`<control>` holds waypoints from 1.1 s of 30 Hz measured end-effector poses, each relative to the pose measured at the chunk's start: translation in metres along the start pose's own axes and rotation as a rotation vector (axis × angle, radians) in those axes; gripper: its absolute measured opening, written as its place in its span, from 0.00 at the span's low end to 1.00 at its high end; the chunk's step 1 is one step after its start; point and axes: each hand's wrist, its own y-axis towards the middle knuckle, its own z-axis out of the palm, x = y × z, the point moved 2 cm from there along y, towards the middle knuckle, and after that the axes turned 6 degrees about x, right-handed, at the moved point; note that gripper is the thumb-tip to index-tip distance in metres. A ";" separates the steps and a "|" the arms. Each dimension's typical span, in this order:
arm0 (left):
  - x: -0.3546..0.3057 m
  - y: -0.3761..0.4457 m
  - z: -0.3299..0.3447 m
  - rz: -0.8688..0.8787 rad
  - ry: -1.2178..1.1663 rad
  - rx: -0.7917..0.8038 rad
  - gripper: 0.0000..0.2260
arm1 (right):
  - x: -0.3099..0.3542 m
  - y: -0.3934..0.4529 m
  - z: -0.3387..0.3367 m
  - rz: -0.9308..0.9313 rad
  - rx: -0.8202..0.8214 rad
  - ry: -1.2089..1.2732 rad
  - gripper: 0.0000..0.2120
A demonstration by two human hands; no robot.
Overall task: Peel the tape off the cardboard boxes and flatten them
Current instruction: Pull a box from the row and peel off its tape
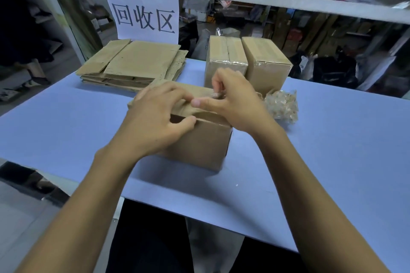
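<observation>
A small cardboard box (199, 144) sits near the middle of a blue table (66, 122), directly under both hands, its top flaps partly loose. The left hand (155, 117) lies over the box's top from the left side, fingers curled across a flap and thumb hooked on the near upper edge, gripping the box. The right hand (235, 99) hovers over the box's far right top corner, its upper fingers pinching a strip of clear tape (218, 95) while another finger points left along the flap. Both forearms reach in from the bottom of the view. Just right of that hand lies a crumpled wad of peeled tape (281, 105). Behind stand 2 sealed boxes (248, 62) side by side, and at far left a stack of flattened cardboard (135, 62) below a paper sign (144, 11).
</observation>
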 end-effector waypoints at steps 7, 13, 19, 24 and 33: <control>0.004 -0.011 0.003 -0.037 -0.038 -0.079 0.24 | -0.014 -0.004 -0.007 -0.030 0.041 0.488 0.16; 0.006 -0.011 0.005 -0.038 -0.055 -0.099 0.23 | -0.014 -0.016 -0.015 0.041 -0.065 0.582 0.14; -0.005 -0.008 0.007 -0.105 0.003 -0.119 0.29 | -0.025 -0.036 -0.021 -0.068 0.000 0.174 0.19; -0.014 0.006 0.013 -0.163 0.180 -0.100 0.35 | -0.030 -0.044 -0.032 -0.128 -0.208 0.183 0.13; -0.007 0.010 0.013 -0.147 0.116 -0.097 0.35 | -0.024 -0.050 -0.029 -0.263 0.140 -0.118 0.20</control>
